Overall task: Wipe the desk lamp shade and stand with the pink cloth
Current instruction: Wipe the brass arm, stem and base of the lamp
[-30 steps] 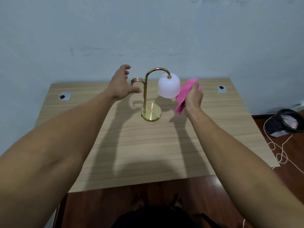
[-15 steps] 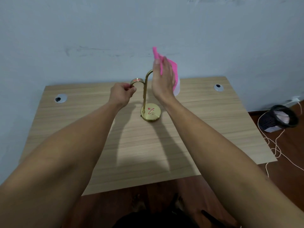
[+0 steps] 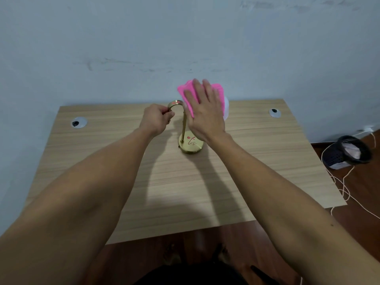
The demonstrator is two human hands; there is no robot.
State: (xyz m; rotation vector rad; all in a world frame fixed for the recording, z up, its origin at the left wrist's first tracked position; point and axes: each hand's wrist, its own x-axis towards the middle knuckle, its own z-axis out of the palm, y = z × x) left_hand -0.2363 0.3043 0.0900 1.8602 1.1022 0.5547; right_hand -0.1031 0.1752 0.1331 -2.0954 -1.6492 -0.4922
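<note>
A: Where was the lamp?
B: On the wooden worktop (image 3: 267,161), toward its back edge, brass stand (image 3: 184,124) upright. The white shade (image 3: 226,109) hung on the right of the stand, almost wholly hidden.
A: And the hands?
B: The left hand (image 3: 156,120) had its grip clamped on the small curved end of the stand, steadying it. The right hand (image 3: 205,114) lay flat, fingers apart, pressing the pink cloth (image 3: 185,91) onto the shade.
A: What did the next stroke hinge on?
B: Probably this: the shade sat directly beneath the right palm, while the stand ran vertically between both hands, just left of the cloth.
</note>
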